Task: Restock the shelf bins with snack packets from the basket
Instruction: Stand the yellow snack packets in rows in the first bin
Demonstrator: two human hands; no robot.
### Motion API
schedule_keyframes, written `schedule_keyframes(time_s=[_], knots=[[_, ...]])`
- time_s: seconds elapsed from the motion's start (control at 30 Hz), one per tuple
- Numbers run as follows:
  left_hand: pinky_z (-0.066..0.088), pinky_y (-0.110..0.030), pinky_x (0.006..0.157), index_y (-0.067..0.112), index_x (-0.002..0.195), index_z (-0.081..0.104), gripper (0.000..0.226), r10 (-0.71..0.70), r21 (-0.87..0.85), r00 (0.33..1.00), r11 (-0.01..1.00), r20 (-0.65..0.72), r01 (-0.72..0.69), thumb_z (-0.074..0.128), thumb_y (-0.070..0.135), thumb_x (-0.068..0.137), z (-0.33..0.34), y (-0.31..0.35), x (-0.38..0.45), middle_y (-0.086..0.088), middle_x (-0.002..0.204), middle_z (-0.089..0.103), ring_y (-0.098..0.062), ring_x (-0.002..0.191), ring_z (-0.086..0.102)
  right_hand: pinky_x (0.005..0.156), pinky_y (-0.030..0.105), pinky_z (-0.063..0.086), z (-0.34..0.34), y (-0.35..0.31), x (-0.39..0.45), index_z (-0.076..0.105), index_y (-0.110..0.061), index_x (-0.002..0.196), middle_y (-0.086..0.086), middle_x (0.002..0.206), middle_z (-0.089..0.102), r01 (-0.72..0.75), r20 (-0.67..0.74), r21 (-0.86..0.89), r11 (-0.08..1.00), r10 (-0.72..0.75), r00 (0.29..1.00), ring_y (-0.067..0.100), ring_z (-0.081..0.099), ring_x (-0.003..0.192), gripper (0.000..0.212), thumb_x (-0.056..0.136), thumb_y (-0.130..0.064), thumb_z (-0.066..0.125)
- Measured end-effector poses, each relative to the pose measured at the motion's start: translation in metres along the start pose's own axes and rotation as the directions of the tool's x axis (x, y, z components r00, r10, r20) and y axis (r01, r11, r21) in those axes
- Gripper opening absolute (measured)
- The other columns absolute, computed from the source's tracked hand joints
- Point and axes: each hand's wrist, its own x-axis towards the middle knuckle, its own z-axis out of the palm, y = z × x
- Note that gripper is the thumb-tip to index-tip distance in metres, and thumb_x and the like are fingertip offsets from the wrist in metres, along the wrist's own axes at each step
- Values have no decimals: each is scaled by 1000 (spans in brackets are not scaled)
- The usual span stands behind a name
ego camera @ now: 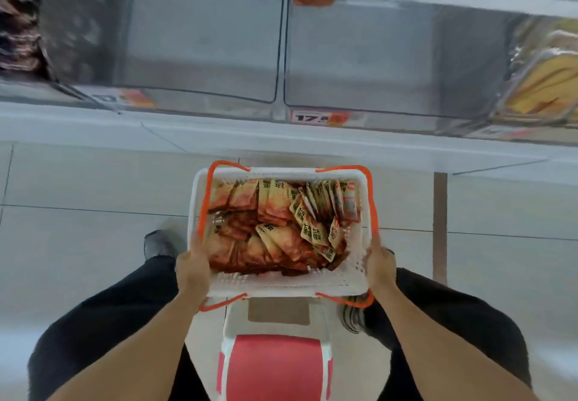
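Head view: we hold the white basket (pixel 283 286) at the centre of the frame, above the floor and just beyond a red-topped stool (pixel 275 366) at 6 o'clock. Our left hand (pixel 191 271) grips the basket's wall at 9 o'clock of it, thumb over the rim and the rest of the fingers hidden outside; our right hand (pixel 381 264) grips the wall at 3 o'clock the same way. Both hands are closed on the basket, with nothing else in them.

Snack packets (pixel 278 225) fill the basket in a loose red and yellow heap, some flat, some on edge at 1 o'clock. The basket's long axis runs 9 to 3 o'clock, its far side toward the shelf, orange handles (pixel 370 200) folded down on both sides.

At 12 o'clock stand two clear shelf bins: the left bin (pixel 203 41) and the right bin (pixel 391 50), both looking empty, with a price tag (pixel 316 117) below.

We judge the step to be bringing the basket up to the shelf; no packet is in a bin yet. Next we need the basket rested or held by one hand, freeing the other to take packets and lift them toward 12 o'clock.
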Motion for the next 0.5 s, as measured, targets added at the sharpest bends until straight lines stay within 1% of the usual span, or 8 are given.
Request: schedule_keyframes(time_s=[0.07, 0.1, 0.17, 0.2, 0.27, 0.33, 0.43, 0.5], knots=[[46, -33, 73, 4, 103, 62, 62, -14, 122, 995, 992, -99, 26, 29, 57, 103, -4, -9, 17, -13, 95, 61, -29, 86, 59, 74, 36, 46, 1, 15, 16, 59, -18, 83, 5, 84, 57, -58, -19, -117, 991, 57, 998, 29, 57, 87, 29, 103, -31, 43], [47, -38, 81, 0, 113, 59, 62, -5, 195, 987, 980, -160, 36, 31, 54, 104, -5, -12, 29, -19, 107, 62, -36, 98, 60, 81, 36, 48, 0, 13, 22, 62, -12, 95, 9, 95, 59, -29, -98, -196, 980, 10, 995, 31, 59, 97, 21, 101, -25, 47], [45, -51, 99, -5, 130, 47, 52, 97, 397, 961, 918, -257, 13, 46, 39, 101, 2, -2, 49, -27, 130, 54, -44, 119, 52, 89, 32, 45, 4, -1, 31, 58, -9, 114, 14, 118, 54, 104, -269, -314, 944, -194, 943, 26, 53, 108, 19, 96, -15, 55], [39, -54, 106, -4, 136, 42, 53, 210, 491, 941, 870, -266, -55, 52, 31, 98, 8, 10, 52, -27, 138, 48, -44, 127, 45, 87, 25, 40, 10, -10, 35, 57, -10, 116, 13, 121, 51, 213, -251, -323, 922, -300, 920, 19, 48, 104, 22, 94, -10, 56], [32, -53, 112, 2, 139, 40, 52, 495, 555, 861, 752, -119, -356, 56, 19, 92, 31, 27, 57, -22, 141, 44, -38, 132, 38, 79, 20, 43, 32, -32, 41, 54, -11, 115, 7, 117, 47, 446, -47, -351, 823, -491, 870, 12, 45, 93, 21, 94, -6, 53], [37, -51, 108, 6, 133, 46, 44, 670, 492, 739, 623, 65, -608, 55, 12, 91, 65, 39, 58, -17, 132, 49, -36, 127, 42, 80, 28, 50, 55, -47, 53, 53, -11, 116, 2, 114, 45, 588, 116, -389, 709, -595, 795, 18, 51, 92, 24, 93, -6, 53], [38, -44, 101, 3, 123, 55, 31, 759, 479, 599, 438, 255, -760, 55, 17, 95, 117, 51, 64, -15, 121, 56, -34, 118, 49, 97, 41, 45, 83, -55, 76, 58, -10, 113, 6, 116, 53, 704, 234, -466, 537, -692, 683, 25, 51, 106, 21, 92, -13, 56], [38, -42, 103, 1, 129, 52, 42, 708, 545, 607, 369, 360, -753, 53, 30, 98, 145, 53, 74, -16, 125, 56, -34, 121, 49, 102, 42, 39, 101, -55, 89, 59, -12, 109, 3, 109, 57, 766, 350, -476, 433, -705, 617, 20, 51, 102, 19, 96, -24, 54]])
